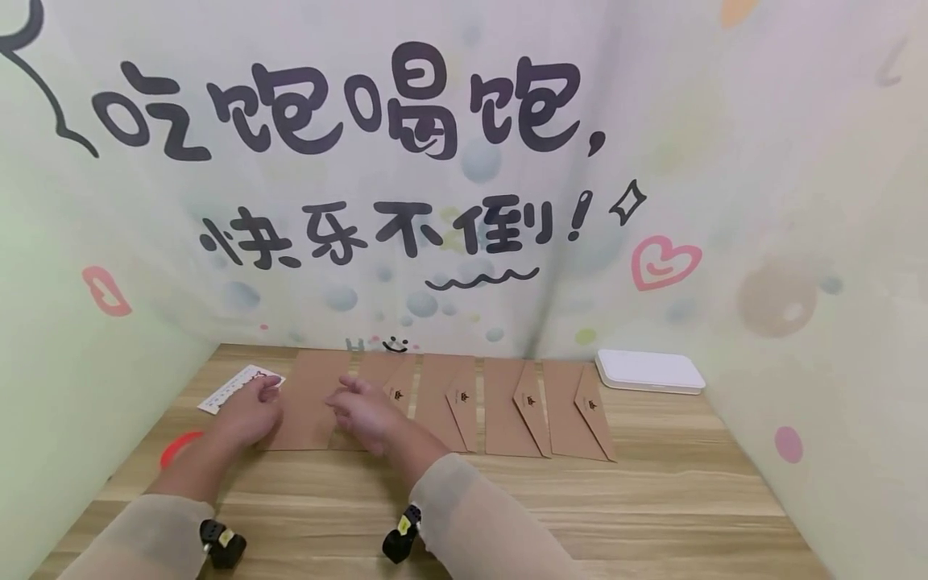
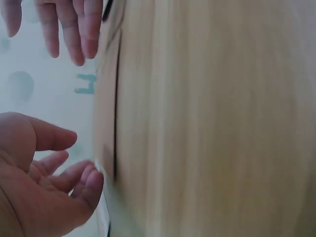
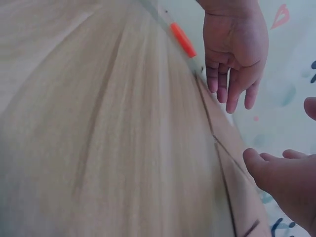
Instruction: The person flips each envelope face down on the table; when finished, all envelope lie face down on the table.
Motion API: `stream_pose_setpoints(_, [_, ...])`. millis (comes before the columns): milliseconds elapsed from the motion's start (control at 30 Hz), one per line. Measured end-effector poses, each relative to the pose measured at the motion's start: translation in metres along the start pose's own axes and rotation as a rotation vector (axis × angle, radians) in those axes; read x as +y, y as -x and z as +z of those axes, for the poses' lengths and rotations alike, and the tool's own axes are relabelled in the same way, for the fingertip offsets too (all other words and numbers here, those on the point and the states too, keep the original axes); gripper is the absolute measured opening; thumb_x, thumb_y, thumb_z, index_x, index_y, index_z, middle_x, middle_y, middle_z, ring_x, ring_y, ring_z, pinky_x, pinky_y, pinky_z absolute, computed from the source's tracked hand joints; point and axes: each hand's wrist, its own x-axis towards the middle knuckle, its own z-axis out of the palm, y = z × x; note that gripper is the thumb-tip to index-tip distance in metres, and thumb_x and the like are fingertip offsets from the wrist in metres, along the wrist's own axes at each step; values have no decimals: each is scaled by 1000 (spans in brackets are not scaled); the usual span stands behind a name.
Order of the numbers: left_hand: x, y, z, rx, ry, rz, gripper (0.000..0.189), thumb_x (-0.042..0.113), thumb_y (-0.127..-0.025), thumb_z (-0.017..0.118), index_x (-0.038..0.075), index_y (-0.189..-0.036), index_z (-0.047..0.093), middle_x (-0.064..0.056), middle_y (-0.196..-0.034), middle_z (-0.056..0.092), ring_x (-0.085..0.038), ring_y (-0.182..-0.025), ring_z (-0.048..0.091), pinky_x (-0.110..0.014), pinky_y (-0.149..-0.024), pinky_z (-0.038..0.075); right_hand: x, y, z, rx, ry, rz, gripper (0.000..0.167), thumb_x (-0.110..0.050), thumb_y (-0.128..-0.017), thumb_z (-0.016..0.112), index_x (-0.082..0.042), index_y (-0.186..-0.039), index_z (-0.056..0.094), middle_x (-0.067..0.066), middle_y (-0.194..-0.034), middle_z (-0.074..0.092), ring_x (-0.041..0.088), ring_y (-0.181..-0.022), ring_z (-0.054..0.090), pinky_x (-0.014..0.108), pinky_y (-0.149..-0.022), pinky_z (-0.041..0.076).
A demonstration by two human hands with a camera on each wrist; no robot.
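Observation:
Several brown paper envelopes lie side by side in a row. The leftmost envelope (image 1: 308,403) shows a plain face, while another envelope (image 1: 511,411) has its pointed flap with a small dark print facing up. My left hand (image 1: 250,412) hovers at the left edge of the plain envelope, its fingers loosely bent and nothing in them. Beneath and behind it lies a white printed card (image 1: 230,388), partly covered by the hand. My right hand (image 1: 366,412), fingers relaxed and holding nothing, is over the border between the plain envelope and its right neighbour.
A flat white case (image 1: 650,370) with rounded corners stands at the back right. Beside my left forearm is a red curved object (image 1: 177,445), partly hidden. Behind the wooden table (image 1: 667,515) hangs a printed curtain (image 1: 435,177).

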Motion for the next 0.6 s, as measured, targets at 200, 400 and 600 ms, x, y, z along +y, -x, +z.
stream_pose_setpoints(200, [13,-4,15,28,65,38,66,13,-101,53,-7,-161,35,-33,-163,44,-52,-147,49,-63,-121,42,-5,11,-23,16,33,-83,64,-20,-101,70,-5,-159,47,17,-160,53,29,-142,59,53,-122,48])
stream_pose_setpoints(400, [41,-9,38,27,187,77,65,13,-103,57,-6,-161,36,-32,-163,45,-51,-148,49,-61,-123,41,-12,22,-50,35,77,-106,61,-21,-103,67,-8,-159,47,15,-158,55,26,-139,60,49,-119,52])
stream_pose_setpoints(600, [69,-13,61,-23,355,67,63,15,-107,56,-3,-163,33,-28,-167,41,-47,-151,47,-57,-121,46,-16,29,-76,35,52,-106,61,-20,-104,65,-8,-160,43,21,-161,49,35,-144,56,55,-122,47])
